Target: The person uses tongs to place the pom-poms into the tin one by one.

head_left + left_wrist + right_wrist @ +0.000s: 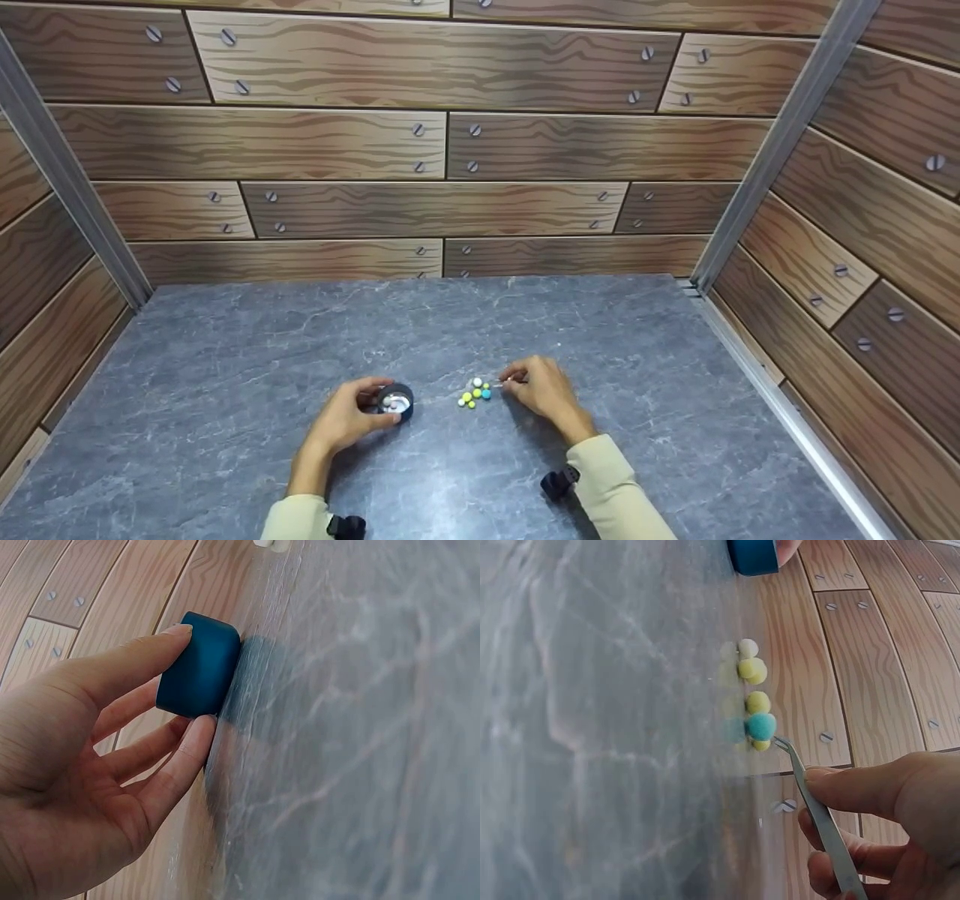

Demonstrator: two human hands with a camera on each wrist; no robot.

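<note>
- The grey marbled counter (225, 360) carries everything; wood-patterned walls (450, 150) close it in at 9, 12 and 3 o'clock.
- The left hand (346, 420) grasps a small dark blue cup (395, 400), thumb and fingers curled round its wall; white balls lie inside it.
- The right hand (544, 390) pinches metal tweezers (817, 821), whose long axis runs from the grip toward 9 o'clock in the head view.
- The cluster of small balls (475, 394) lies on the counter between the hands, at about 9 o'clock of the right hand, which is the nearer one.
- The tweezers' tips touch or nearly touch the teal ball (761, 726); whether they clasp it cannot be told.
</note>
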